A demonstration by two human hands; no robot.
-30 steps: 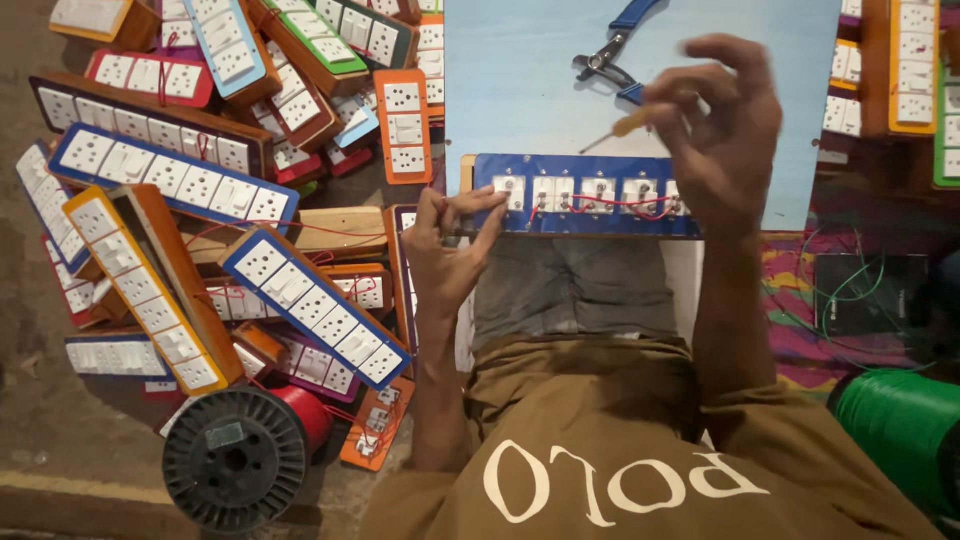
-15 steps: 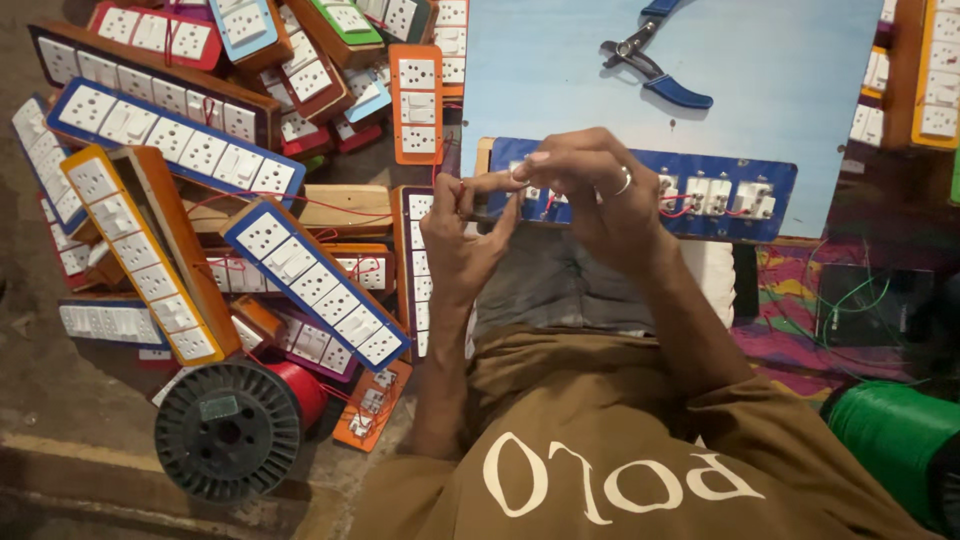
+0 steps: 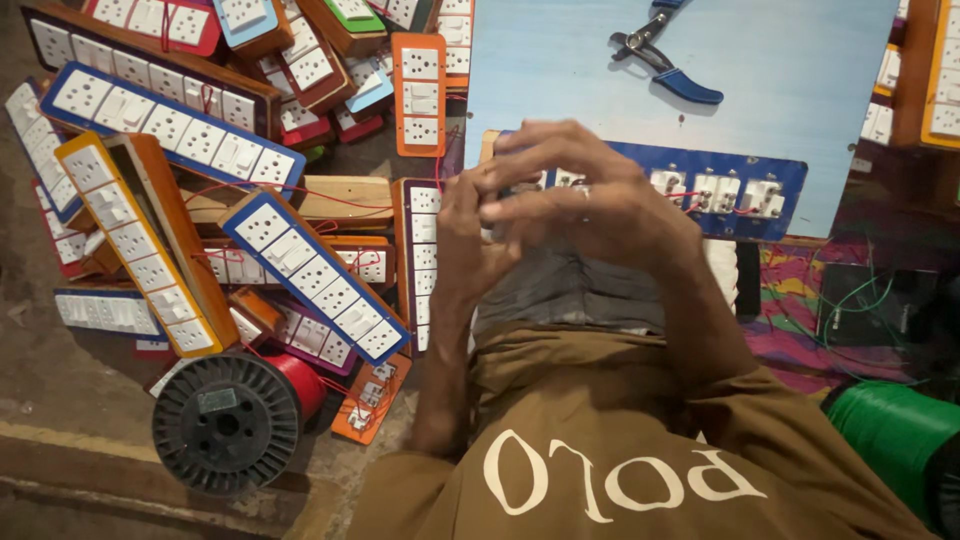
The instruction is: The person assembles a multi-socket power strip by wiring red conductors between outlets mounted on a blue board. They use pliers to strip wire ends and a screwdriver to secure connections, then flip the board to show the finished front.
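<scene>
Both my hands, left (image 3: pixel 462 245) and right (image 3: pixel 590 205), pinched closed together just above the stiff blue switch board (image 3: pixel 735 190), whatever thin, light thing they gripped hidden.

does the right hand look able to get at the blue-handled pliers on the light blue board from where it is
Probably yes. The right hand is busy against the left hand over the blue switch board, but only bare light blue board lies between it and the pliers.

Pale blue board (image 3: pixel 800 150) carries blue-handled pliers (image 3: pixel 668 62), blue switch panel (image 3: pixel 735 190).
</scene>
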